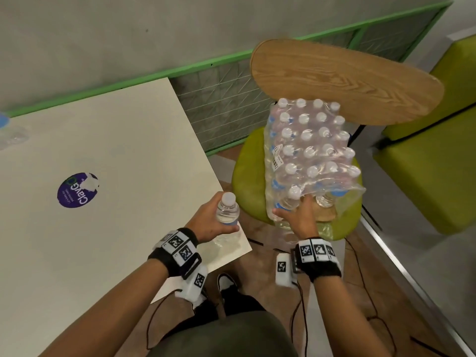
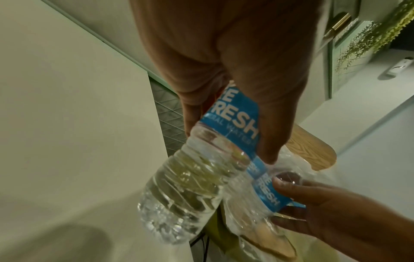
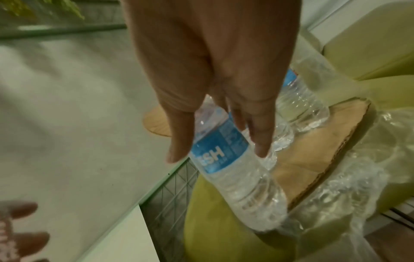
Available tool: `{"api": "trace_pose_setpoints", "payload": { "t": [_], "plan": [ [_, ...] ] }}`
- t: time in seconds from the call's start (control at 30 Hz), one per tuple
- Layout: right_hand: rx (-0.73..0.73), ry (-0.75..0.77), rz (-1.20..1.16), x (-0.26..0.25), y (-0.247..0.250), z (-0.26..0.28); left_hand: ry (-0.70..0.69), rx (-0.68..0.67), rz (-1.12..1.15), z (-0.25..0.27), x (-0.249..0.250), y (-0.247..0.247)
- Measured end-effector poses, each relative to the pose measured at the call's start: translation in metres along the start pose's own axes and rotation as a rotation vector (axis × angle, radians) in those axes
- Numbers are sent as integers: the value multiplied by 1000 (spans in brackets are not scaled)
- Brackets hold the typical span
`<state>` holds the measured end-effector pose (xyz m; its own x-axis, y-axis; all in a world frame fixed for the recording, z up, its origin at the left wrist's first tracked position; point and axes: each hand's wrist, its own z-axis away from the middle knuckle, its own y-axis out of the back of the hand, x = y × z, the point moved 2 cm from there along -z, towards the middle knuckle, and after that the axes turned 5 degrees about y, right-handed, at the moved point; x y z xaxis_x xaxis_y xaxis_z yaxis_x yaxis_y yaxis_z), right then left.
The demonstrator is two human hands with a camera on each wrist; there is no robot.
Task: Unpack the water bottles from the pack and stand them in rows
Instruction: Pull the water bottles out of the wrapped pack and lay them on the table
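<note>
Grey wall and a green-framed mesh partition [image 1: 221, 99] close off the far side, and everything else can be placed from the white table [image 1: 90, 163] below them. Right of the table stands a lime-green chair [image 1: 247, 173] with a wooden backrest [image 1: 342, 78], and farther right again sits a green upholstered seat [image 1: 432, 161]. On the chair seat, well off the table's right edge, rests the shrink-wrapped pack [image 1: 309, 150] of water bottles, its plastic torn open at the near end, with a strip of cardboard [image 3: 313, 159] under the bottles. On the table itself lie a round purple sticker [image 1: 77, 190] towards the left and, at the far left edge, a blurred bottle [image 1: 7, 132]. Over the table's near right corner the left hand [image 1: 208, 222] holds one bottle [image 1: 228, 208] upright and clear of the surface, fingers and thumb wrapped round its blue label. Beyond that corner, at the pack's open end, the right hand [image 1: 300, 217] grips a second bottle [image 3: 237, 177] by its label, thumb on one side and fingers on the other, the bottle tilted with its base still inside the loose wrap on the chair.
</note>
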<state>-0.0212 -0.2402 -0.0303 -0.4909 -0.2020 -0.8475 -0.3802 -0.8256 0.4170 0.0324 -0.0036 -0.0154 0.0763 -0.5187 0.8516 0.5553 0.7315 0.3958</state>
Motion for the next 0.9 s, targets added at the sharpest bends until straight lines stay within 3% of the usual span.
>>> {"api": "trace_pose_setpoints", "payload": {
  "t": [0.27, 0.33, 0.43, 0.53, 0.63, 0.77, 0.9],
  "plan": [
    [0, 116, 170, -1, 16, -6, 65, 76, -50, 12, -15, 39],
    [-151, 73, 407, 6, 16, -9, 97, 125, -36, 24, -28, 59],
    [-506, 81, 686, 11, -7, 1, 157, 246, 33, 46, -50, 92],
    [-746, 216, 684, -15, -51, 28, 200, 428, 95, 70, -74, 128],
    [-893, 305, 579, -57, -123, 56, 275, 603, 102, 94, -102, 165],
    [-973, 478, 456, -101, -239, 84, 405, 863, 185, 129, -139, 210],
    [-1010, 570, 401, -140, -342, 115, 483, 1020, 278, 158, -171, 247]
  ]
}}
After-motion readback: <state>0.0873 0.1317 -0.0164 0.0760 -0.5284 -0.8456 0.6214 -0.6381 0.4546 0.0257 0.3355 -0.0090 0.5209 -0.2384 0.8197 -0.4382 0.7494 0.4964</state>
